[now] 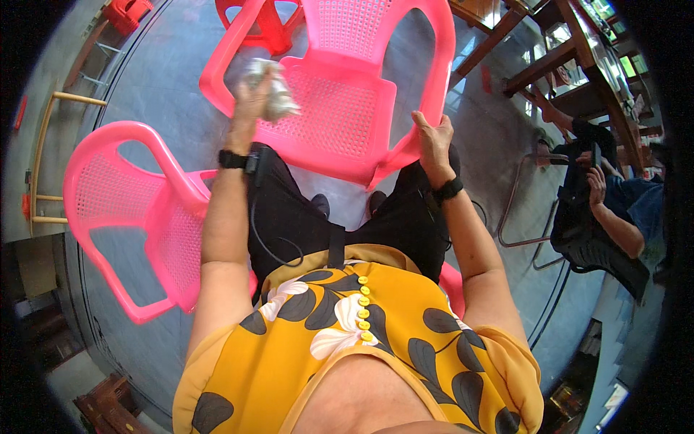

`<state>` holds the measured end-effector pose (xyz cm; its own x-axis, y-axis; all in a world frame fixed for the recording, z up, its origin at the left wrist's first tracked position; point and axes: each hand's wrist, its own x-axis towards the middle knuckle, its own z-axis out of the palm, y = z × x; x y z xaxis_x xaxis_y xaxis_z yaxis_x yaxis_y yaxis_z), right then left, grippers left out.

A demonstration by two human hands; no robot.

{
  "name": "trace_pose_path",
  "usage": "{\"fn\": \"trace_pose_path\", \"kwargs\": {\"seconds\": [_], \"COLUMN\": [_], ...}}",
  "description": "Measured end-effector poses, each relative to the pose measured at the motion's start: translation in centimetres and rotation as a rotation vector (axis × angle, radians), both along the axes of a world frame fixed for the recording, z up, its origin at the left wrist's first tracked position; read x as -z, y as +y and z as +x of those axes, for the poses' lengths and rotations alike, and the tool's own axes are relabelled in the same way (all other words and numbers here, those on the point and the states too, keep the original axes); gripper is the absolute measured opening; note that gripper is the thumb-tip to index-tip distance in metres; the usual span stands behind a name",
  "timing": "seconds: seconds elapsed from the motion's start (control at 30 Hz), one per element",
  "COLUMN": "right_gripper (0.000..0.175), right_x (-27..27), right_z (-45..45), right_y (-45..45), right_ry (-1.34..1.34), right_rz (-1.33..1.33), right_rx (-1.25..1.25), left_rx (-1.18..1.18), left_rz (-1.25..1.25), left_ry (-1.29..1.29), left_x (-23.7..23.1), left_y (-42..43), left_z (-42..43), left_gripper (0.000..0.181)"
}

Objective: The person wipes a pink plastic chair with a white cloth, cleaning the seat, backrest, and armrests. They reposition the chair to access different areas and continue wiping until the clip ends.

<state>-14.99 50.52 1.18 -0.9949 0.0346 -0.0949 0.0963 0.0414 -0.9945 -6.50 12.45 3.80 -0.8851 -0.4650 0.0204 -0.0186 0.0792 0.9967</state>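
A pink plastic armchair [336,108] with a perforated seat and back stands in front of me, its front edge at my knees. In my left hand [252,100] is a bunched whitish cloth [277,95], blurred, over the left side of the seat by the left armrest. My right hand [435,141] grips the front of the chair's right armrest, thumb on the near side. Dark straps circle both my wrists.
A second pink plastic armchair [122,211] stands to my left. Red plastic stools [274,32] are beyond the front chair. At right, a person [623,200] holding a phone sits in a dark metal-framed chair [585,247], near a wooden table [602,81].
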Motion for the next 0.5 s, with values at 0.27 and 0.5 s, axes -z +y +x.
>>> {"fn": "trace_pose_path", "kwargs": {"seconds": [0.27, 0.5], "right_gripper": [0.038, 0.036], "right_x": [0.4, 0.4], "right_z": [1.2, 1.2], "right_y": [-0.6, -0.7], "right_ry": [0.078, 0.114], "right_rz": [-0.003, 0.053], "right_rx": [0.052, 0.067], "left_rx": [0.489, 0.276], "left_rz": [0.883, -0.391], "left_ry": [-0.034, -0.247], "left_x": [1.2, 7.6], "left_y": [12.8, 13.6], "left_z": [0.0, 1.7], "left_gripper": [0.032, 0.029]}}
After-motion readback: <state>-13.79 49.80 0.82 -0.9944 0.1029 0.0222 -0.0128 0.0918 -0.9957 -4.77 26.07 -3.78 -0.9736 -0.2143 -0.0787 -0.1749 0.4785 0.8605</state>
